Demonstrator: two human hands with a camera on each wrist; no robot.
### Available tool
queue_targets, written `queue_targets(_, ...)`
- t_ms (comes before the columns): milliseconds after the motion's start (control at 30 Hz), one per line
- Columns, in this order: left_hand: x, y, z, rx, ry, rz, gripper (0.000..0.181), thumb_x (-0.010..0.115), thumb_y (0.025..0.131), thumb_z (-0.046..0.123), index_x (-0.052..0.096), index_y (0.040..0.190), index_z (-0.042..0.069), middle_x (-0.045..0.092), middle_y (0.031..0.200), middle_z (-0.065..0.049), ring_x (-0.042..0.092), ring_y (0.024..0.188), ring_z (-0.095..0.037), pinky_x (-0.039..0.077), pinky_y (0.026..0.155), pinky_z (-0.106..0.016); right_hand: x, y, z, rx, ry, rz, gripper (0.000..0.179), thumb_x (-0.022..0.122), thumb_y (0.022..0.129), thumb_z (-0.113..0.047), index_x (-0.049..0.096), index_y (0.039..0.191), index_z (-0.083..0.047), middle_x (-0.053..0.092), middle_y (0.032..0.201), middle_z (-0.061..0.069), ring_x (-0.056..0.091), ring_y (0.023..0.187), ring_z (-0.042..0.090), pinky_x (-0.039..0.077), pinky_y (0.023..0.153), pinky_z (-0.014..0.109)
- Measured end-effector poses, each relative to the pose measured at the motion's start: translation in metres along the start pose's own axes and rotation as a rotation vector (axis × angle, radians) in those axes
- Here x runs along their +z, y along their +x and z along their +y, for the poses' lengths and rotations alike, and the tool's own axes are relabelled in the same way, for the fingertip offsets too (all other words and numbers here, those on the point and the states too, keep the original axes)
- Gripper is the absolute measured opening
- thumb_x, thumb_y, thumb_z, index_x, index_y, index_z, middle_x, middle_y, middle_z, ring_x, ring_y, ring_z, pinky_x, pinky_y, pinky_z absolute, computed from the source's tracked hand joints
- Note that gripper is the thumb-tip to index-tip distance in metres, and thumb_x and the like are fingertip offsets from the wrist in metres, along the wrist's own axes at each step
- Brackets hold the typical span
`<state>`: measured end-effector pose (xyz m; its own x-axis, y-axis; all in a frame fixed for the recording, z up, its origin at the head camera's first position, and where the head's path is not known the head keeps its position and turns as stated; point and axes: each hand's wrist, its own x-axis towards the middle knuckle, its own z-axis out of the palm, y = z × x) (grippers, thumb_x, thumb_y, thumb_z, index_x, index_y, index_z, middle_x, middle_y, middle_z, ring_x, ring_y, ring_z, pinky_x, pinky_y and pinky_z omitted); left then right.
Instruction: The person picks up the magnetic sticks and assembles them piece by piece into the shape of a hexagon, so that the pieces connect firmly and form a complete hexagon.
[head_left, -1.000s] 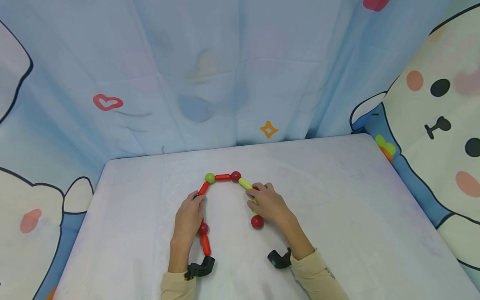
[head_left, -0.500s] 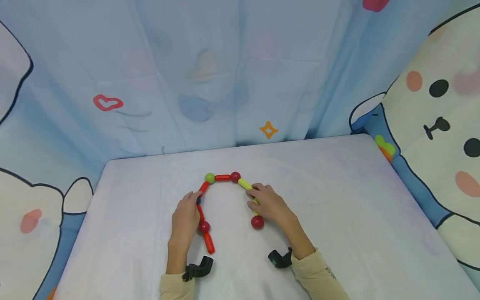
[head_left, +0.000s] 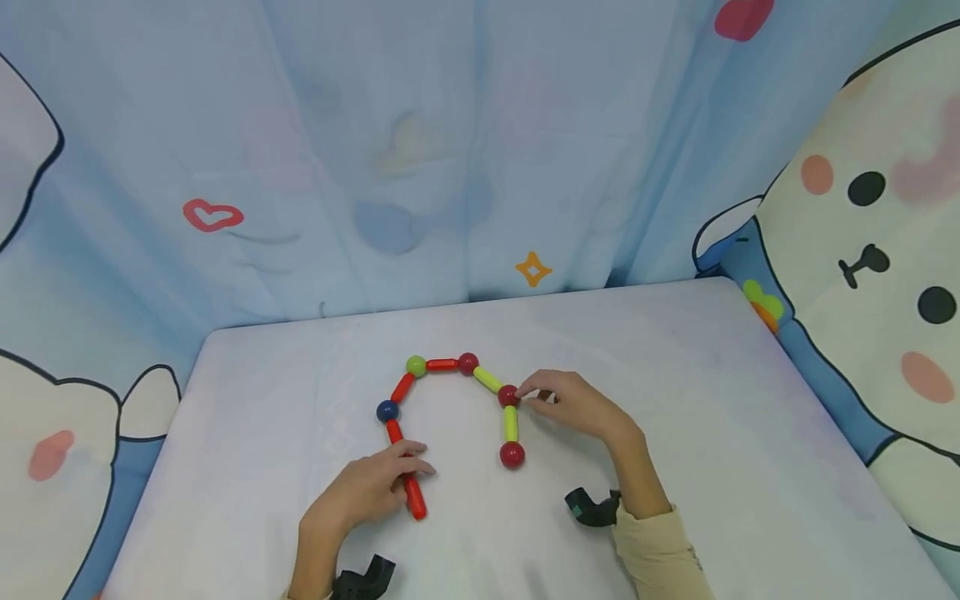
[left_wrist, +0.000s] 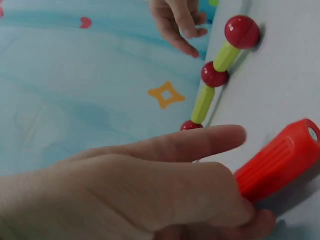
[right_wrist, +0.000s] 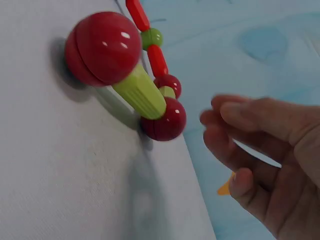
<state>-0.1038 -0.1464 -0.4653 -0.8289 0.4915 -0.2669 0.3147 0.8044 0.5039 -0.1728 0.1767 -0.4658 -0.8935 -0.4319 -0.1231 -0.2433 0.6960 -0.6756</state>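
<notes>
A chain of magnetic rods and balls lies in an arch on the white table. Its left side has red rods (head_left: 415, 497), a blue ball (head_left: 387, 411) and a green ball (head_left: 416, 366). On the right side, yellow-green rods (head_left: 511, 425) join red balls (head_left: 512, 455). My left hand (head_left: 367, 490) grips the lower left part of the chain, covering the red ball there; its index finger points out in the left wrist view, above the end rod (left_wrist: 282, 160). My right hand (head_left: 577, 407) is beside the right-side middle ball (right_wrist: 165, 120), fingers loosely bent and holding nothing.
A white-covered table (head_left: 637, 358) extends around the chain. Behind it hangs a light blue curtain (head_left: 337, 150) with cartoon prints. Black wrist devices (head_left: 592, 508) stick out inward from both wrists.
My left hand has slid down the chain toward its near end, uncovering the blue ball. My right hand has drawn back to the right, off the yellow-green rods. The view has tipped slightly.
</notes>
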Motion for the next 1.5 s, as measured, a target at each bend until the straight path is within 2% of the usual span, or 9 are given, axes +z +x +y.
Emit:
queue_targets(100, 0.003, 0.0, -0.002, 0.001, -0.006, -0.021, 0.035, 0.061, 0.086, 0.003, 0.072, 0.111, 0.025, 0.055, 0.136, 0.004, 0.062, 0.101, -0.017, 0.05, 0.078, -0.031, -0.002, -0.002, 0.006, -0.015, 0.073, -0.127, 0.028, 0.064, 0.091, -0.01, 0.068, 0.117, -0.018, 0.067, 0.118, 0.003, 0.059, 0.093, 0.016, 0.053, 0.081, 0.028)
queue_targets(233, 0.007, 0.006, -0.006, 0.035, 0.002, 0.011, 0.028, 0.068, 0.084, 0.008, 0.072, 0.107, 0.025, 0.058, 0.13, 0.002, 0.061, 0.093, -0.011, 0.051, 0.077, -0.029, 0.003, 0.001, 0.008, -0.063, 0.12, -0.246, 0.032, 0.064, 0.09, -0.008, 0.066, 0.119, -0.019, 0.064, 0.12, 0.003, 0.059, 0.088, 0.013, 0.052, 0.079, 0.024)
queue_targets(333, 0.011, 0.011, -0.009, 0.066, 0.021, 0.053, 0.025, 0.072, 0.084, 0.014, 0.072, 0.106, 0.025, 0.06, 0.123, 0.002, 0.061, 0.087, -0.007, 0.051, 0.075, -0.025, 0.008, 0.003, 0.005, -0.113, 0.125, -0.26, 0.03, 0.064, 0.09, -0.006, 0.067, 0.118, -0.016, 0.064, 0.122, 0.005, 0.059, 0.087, 0.01, 0.052, 0.079, 0.021)
queue_targets(433, 0.015, 0.015, -0.01, 0.08, 0.046, 0.098, 0.022, 0.075, 0.083, 0.021, 0.072, 0.104, 0.025, 0.061, 0.115, 0.005, 0.059, 0.083, -0.005, 0.05, 0.073, -0.023, 0.013, 0.004, 0.0, -0.116, 0.116, -0.271, 0.031, 0.062, 0.089, -0.004, 0.068, 0.118, -0.012, 0.065, 0.124, 0.006, 0.058, 0.089, 0.011, 0.051, 0.078, 0.02)
queue_targets(567, 0.021, 0.02, -0.01, 0.081, 0.08, 0.159, 0.022, 0.077, 0.082, 0.031, 0.072, 0.103, 0.025, 0.06, 0.105, 0.008, 0.054, 0.076, -0.003, 0.045, 0.067, -0.019, 0.022, 0.007, -0.008, -0.088, 0.072, -0.304, 0.035, 0.059, 0.086, 0.0, 0.069, 0.118, -0.011, 0.065, 0.127, 0.006, 0.059, 0.102, 0.017, 0.051, 0.08, 0.022)
queue_targets(667, 0.025, 0.023, -0.008, 0.07, 0.109, 0.211, 0.025, 0.076, 0.081, 0.037, 0.072, 0.103, 0.024, 0.061, 0.099, 0.009, 0.05, 0.07, -0.002, 0.04, 0.061, -0.017, 0.028, 0.009, -0.014, -0.078, 0.03, -0.324, 0.036, 0.059, 0.085, 0.002, 0.07, 0.117, -0.011, 0.063, 0.13, 0.007, 0.057, 0.116, 0.023, 0.053, 0.089, 0.03)
queue_targets(800, 0.029, 0.026, -0.007, 0.058, 0.167, 0.276, 0.029, 0.076, 0.08, 0.042, 0.072, 0.102, 0.023, 0.061, 0.093, 0.009, 0.045, 0.065, -0.002, 0.036, 0.058, -0.016, 0.034, 0.01, -0.02, -0.043, -0.01, -0.34, 0.037, 0.062, 0.083, 0.004, 0.07, 0.115, -0.013, 0.059, 0.131, 0.007, 0.052, 0.123, 0.026, 0.053, 0.096, 0.04)
queue_targets(1067, 0.034, 0.031, -0.007, 0.05, 0.246, 0.368, 0.032, 0.074, 0.081, 0.048, 0.073, 0.101, 0.024, 0.061, 0.089, 0.01, 0.041, 0.059, -0.001, 0.034, 0.055, -0.013, 0.039, 0.011, -0.025, 0.003, -0.037, -0.356, 0.037, 0.077, 0.078, -0.009, 0.067, 0.112, -0.02, 0.047, 0.14, 0.005, 0.046, 0.127, 0.024, 0.052, 0.097, 0.045)
queue_targets(1500, 0.039, 0.036, -0.005, 0.057, 0.259, 0.417, 0.033, 0.071, 0.082, 0.05, 0.073, 0.101, 0.024, 0.063, 0.089, 0.008, 0.038, 0.053, -0.003, 0.031, 0.051, -0.012, 0.043, 0.016, -0.022, -0.024, -0.005, -0.246, 0.038, 0.075, 0.082, -0.017, 0.065, 0.118, -0.02, 0.047, 0.142, 0.006, 0.048, 0.128, 0.025, 0.048, 0.104, 0.047)
